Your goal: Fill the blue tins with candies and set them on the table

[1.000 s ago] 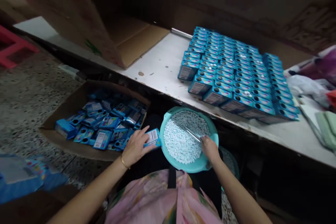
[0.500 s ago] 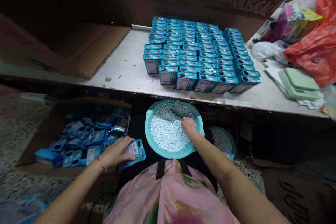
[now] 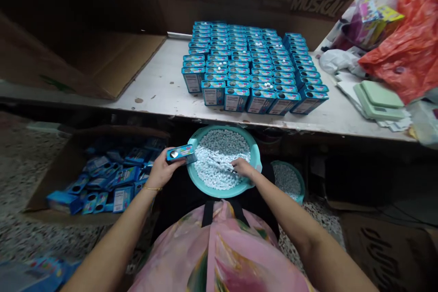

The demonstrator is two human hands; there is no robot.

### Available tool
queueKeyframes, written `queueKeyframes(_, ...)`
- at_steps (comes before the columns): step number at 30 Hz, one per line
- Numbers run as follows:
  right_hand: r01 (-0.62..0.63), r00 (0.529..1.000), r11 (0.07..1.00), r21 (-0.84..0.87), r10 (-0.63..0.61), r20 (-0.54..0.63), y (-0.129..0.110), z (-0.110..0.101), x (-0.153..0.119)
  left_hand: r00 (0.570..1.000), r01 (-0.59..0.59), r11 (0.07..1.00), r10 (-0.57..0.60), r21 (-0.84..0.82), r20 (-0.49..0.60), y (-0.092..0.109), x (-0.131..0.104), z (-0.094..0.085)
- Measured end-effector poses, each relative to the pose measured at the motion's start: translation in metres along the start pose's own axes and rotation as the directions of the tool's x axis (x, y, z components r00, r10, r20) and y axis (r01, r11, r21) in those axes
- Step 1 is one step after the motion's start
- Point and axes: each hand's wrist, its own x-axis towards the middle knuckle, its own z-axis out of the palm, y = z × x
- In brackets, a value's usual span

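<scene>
From ten o'clock round past two, counted from the turquoise basin (image 3: pixel 255 150) at the centre, runs a chipped white worktop (image 3: pixel 153 93). Along its back, at twelve to one o'clock, stands a big brown carton (image 3: pixel 267 7) lettered PALETA MUSICAL. At nine o'clock on the speckled floor sits an open carton (image 3: pixel 73 218) with a jumble of blue boxes (image 3: pixel 123 198) inside. A pink floral garment (image 3: pixel 246 251) covers the person's body at six o'clock. On the worktop, from twelve to one o'clock, a block of upright blue packs (image 3: pixel 237 96) stands in close rows, and a red plastic bag (image 3: pixel 393 59) slumps at two. The basin is well filled; a second basin (image 3: pixel 301 187) lies beyond it, between three and four o'clock. A pale green scale (image 3: pixel 381 96) rests between two and three.

At nine o'clock the left hand (image 3: pixel 162 172) is closed around a blue paperboard box (image 3: pixel 183 153), held beside the basin's rim; whether they touch I cannot tell. At three o'clock the right hand (image 3: pixel 243 167) has its fingers curled on a slim utensil (image 3: pixel 223 163), partly buried and blurred. Smallest are the white pellets (image 3: pixel 215 178) filling the basin; a few lie on the packs.
</scene>
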Motion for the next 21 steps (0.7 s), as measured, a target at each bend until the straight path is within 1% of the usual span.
queueKeyframes(2,0.047,0.997,0.998,0.038,-0.049,0.052,-0.004,-0.015,-0.006,0.999,-0.029,0.999,0.03,0.028,-0.027,-0.001,0.003,0.01)
queueKeyframes(3,0.067,0.996,0.997,0.036,-0.069,0.059,-0.007,-0.023,-0.009,0.998,-0.046,0.997,0.048,0.056,-0.039,-0.001,0.004,0.015)
queueKeyframes(8,0.147,0.988,0.989,0.032,-0.148,0.038,-0.028,-0.065,-0.026,0.992,-0.111,0.964,0.123,0.242,-0.036,0.009,0.01,0.041)
queueKeyframes(12,0.16,0.987,0.985,-0.065,-0.159,0.011,-0.048,-0.093,-0.036,0.989,-0.13,0.936,0.146,0.327,-0.023,0.018,0.014,0.057)
queueKeyframes(14,0.148,0.989,0.983,-0.112,-0.149,-0.003,-0.052,-0.101,-0.038,0.99,-0.122,0.936,0.138,0.331,-0.024,0.019,0.016,0.062)
queueKeyframes(16,0.115,0.993,0.987,-0.113,-0.119,-0.021,-0.052,-0.104,-0.037,0.99,-0.118,0.937,0.135,0.329,-0.03,0.018,0.017,0.065)
queueKeyframes(19,0.053,0.998,0.997,-0.053,-0.055,-0.038,-0.044,-0.104,-0.034,0.987,-0.136,0.932,0.157,0.336,-0.036,0.015,0.019,0.068)
queueKeyframes(21,0.049,0.998,0.999,-0.008,-0.049,-0.033,-0.041,-0.102,-0.034,0.984,-0.158,0.922,0.178,0.355,-0.025,0.014,0.019,0.07)
